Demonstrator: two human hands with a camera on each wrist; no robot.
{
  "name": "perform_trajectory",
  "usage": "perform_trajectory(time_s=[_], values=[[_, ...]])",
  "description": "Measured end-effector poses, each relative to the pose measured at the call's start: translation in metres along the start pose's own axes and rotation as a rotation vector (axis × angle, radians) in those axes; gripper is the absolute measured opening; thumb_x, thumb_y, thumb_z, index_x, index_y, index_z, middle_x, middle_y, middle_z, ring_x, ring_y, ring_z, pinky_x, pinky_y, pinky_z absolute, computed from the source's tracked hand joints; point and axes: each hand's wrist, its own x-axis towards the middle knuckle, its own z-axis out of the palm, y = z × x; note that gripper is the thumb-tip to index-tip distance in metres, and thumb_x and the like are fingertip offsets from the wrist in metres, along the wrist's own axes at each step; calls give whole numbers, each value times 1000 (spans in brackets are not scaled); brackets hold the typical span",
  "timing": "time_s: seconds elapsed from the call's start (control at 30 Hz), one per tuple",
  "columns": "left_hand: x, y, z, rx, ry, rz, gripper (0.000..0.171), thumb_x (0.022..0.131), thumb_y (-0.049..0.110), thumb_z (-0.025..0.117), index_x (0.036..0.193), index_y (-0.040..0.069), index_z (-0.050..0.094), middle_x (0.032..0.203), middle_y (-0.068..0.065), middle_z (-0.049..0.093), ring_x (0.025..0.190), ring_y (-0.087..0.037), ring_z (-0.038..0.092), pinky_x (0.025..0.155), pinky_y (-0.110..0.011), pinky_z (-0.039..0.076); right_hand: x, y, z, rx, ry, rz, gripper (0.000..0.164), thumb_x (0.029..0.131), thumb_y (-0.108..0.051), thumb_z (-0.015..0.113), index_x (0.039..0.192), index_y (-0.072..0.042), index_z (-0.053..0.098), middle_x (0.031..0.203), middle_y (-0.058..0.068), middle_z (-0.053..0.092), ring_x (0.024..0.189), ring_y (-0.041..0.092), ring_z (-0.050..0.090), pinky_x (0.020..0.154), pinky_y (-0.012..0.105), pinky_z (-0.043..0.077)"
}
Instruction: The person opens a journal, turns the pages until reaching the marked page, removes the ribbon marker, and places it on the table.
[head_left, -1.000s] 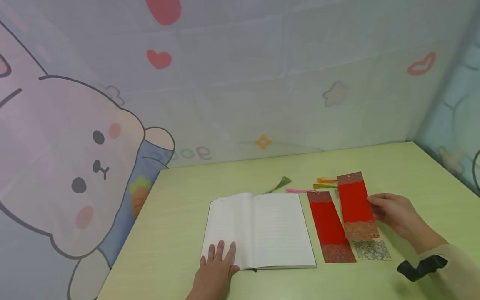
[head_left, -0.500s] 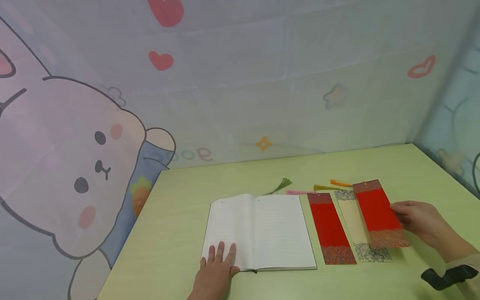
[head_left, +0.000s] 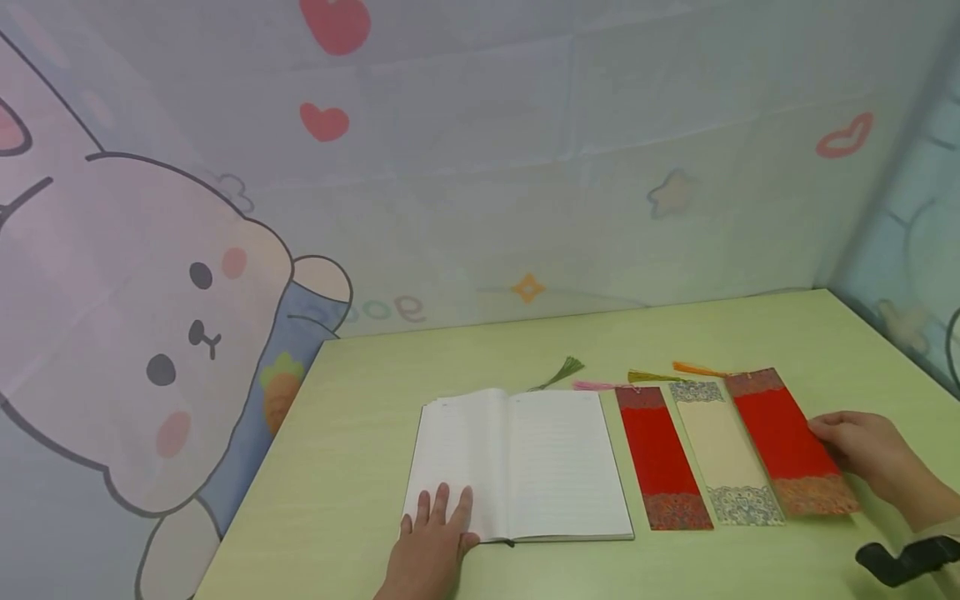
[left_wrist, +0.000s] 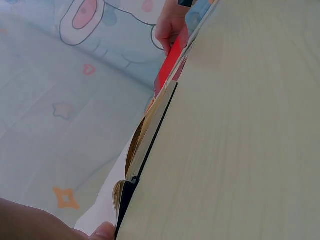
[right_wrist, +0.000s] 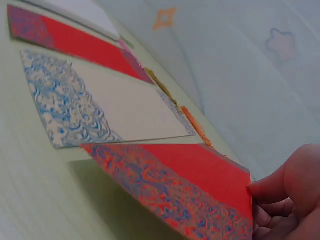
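My right hand (head_left: pixel 873 454) pinches the right edge of a red bookmark (head_left: pixel 787 437) with patterned ends and an orange tassel (head_left: pixel 701 369). In the right wrist view the near end of this red bookmark (right_wrist: pixel 170 190) is raised, with a shadow under it. To its left lies a cream bookmark (head_left: pixel 723 437) with blue-grey patterned ends. Farther left is another red bookmark (head_left: pixel 658 454) with a pink tassel (head_left: pixel 596 385). My left hand (head_left: pixel 431 537) rests with spread fingers on the left page of an open notebook (head_left: pixel 566 467), thumb at its lower edge.
A green tassel (head_left: pixel 566 367) shows behind the notebook. An olive tassel (head_left: pixel 652 376) lies at the cream bookmark's top. The pale table (head_left: pixel 337 483) meets a wall hanging (head_left: pixel 465 167) with cartoon prints at the back and left.
My right hand has carried the red bookmark to the right and lower, uncovering the cream bookmark that it overlapped. My left hand has stayed on the notebook.
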Motion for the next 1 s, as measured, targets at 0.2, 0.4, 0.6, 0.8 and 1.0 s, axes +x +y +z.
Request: perform_trajectory(time_s=[0.2, 0.4, 0.6, 0.8, 1.0], values=[[0, 1, 0, 1, -22, -19, 55, 92, 40, 49, 139, 12, 44, 140, -23, 40, 127, -47, 34, 94, -61, 34, -2, 3, 5, -277, 170, -65, 45, 93, -19, 52, 107, 24, 47, 88, 29, 58, 72, 27, 57, 57, 31, 49], [0, 2, -1, 4, -35, -28, 55, 92, 41, 48, 140, 13, 42, 141, -22, 39, 128, -45, 32, 95, -60, 34, -11, -5, 14, -474, 256, -166, 28, 88, -9, 52, 92, 19, 52, 75, 22, 57, 66, 29, 53, 52, 33, 44], [1, 2, -1, 10, -32, -27, 55, 92, 41, 48, 140, 14, 42, 141, -21, 39, 128, -45, 33, 95, -59, 34, -17, -13, 21, -599, 280, -150, 21, 86, -7, 51, 88, 14, 49, 72, 19, 54, 61, 26, 50, 51, 35, 43], [0, 2, 0, 1, -22, -18, 55, 92, 40, 48, 139, 13, 43, 140, -22, 39, 128, -46, 33, 95, -60, 34, -25, -20, 31, -734, 269, -218, 21, 86, -8, 57, 89, 11, 48, 72, 18, 50, 62, 25, 47, 50, 39, 44], [0, 2, 0, 1, -7, -13, 54, 92, 40, 49, 139, 12, 43, 140, -22, 40, 128, -45, 33, 95, -60, 34, -34, -28, 51, -829, 317, -408, 24, 82, -10, 65, 89, 8, 51, 76, 19, 50, 61, 25, 48, 52, 45, 48]])
